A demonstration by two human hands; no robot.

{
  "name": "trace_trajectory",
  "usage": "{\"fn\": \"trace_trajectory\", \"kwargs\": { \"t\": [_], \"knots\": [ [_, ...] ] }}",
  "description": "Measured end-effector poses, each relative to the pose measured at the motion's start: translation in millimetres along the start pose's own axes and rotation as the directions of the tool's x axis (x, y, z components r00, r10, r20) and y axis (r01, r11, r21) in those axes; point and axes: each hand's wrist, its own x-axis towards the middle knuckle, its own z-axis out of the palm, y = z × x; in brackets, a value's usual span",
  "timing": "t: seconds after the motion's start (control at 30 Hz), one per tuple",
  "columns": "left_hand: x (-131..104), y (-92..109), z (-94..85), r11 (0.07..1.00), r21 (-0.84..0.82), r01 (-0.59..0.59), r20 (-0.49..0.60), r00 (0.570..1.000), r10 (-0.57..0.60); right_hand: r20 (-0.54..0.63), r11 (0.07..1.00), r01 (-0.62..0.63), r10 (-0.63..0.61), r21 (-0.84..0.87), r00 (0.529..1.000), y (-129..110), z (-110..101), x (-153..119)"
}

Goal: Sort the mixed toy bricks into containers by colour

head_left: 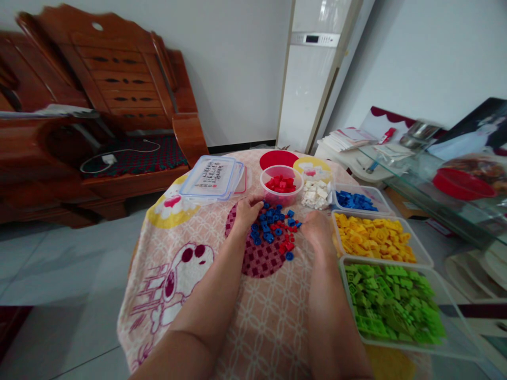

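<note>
Small blue toy bricks (269,221) lie loose in a heap on the tablecloth, with small red pieces (287,245) along their right side. At the heap's left edge rests my left hand (249,212), its fingers stretched out and the thumb apart, close to the blue bricks. My right hand (317,228) is closed at the right edge of the heap. A bit of blue shows by its fingertips, but what they pinch is hidden. Just behind the heap stands a round clear tub (282,198) holding red bricks (280,183).
White bricks (315,194) are piled right of the tub. Clear boxes of blue (354,200), yellow (372,237) and green bricks (392,303) line the right side. Stacked lids (212,177) lie at the back left. A glass table (420,195) stands beyond the boxes.
</note>
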Motion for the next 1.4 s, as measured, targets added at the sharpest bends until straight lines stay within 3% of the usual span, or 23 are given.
{"fn": "trace_trajectory", "kwargs": {
  "t": [0.17,0.3,0.37,0.5,0.57,0.63,0.8,0.9,1.07,1.2,1.4],
  "knots": [
    [-1,2,1.0,1.0,0.003,0.02,0.028,0.999,-0.02,-0.105,0.986,0.078,-0.063,0.149,0.993,-7,-7,1],
    [-1,4,3.0,0.999,-0.011,0.035,0.032,0.999,-0.034,-0.277,0.909,0.155,-0.046,0.386,0.96,-17,-4,13],
    [-2,6,3.2,0.999,-0.015,0.039,0.038,0.999,-0.038,-0.364,0.785,0.246,-0.029,0.568,0.931,-21,4,23],
    [-3,8,2.3,0.999,-0.015,0.031,0.039,0.999,-0.03,-0.461,0.348,0.441,-0.03,0.827,0.887,-25,21,40],
    [-4,7,1.9,0.999,-0.014,0.031,0.039,0.999,-0.031,-0.502,0.263,0.489,-0.023,0.832,0.865,-22,22,43],
    [-4,6,1.8,1.0,-0.011,0.028,0.038,0.999,-0.028,-0.519,0.337,0.481,0.025,0.809,0.855,-15,19,42],
    [-2,5,2.7,0.998,-0.056,0.031,0.045,0.999,-0.028,-0.568,0.705,0.292,0.187,0.646,0.802,1,9,31],
    [-2,6,3.5,0.998,-0.053,0.031,0.031,0.999,-0.029,-0.575,0.809,0.165,0.242,0.565,0.781,4,10,28],
    [-3,9,3.8,0.998,-0.043,0.037,0.022,0.999,-0.036,-0.508,0.855,0.062,0.246,0.515,0.826,2,11,26],
    [-6,12,3.1,0.999,-0.013,0.044,0.029,0.999,-0.044,-0.456,0.867,0.065,0.194,0.493,0.869,1,7,22],
    [-5,8,4.9,0.998,0.047,0.044,0.026,0.999,-0.045,-0.447,0.858,0.104,0.156,0.503,0.881,4,7,23]
  ]
}}
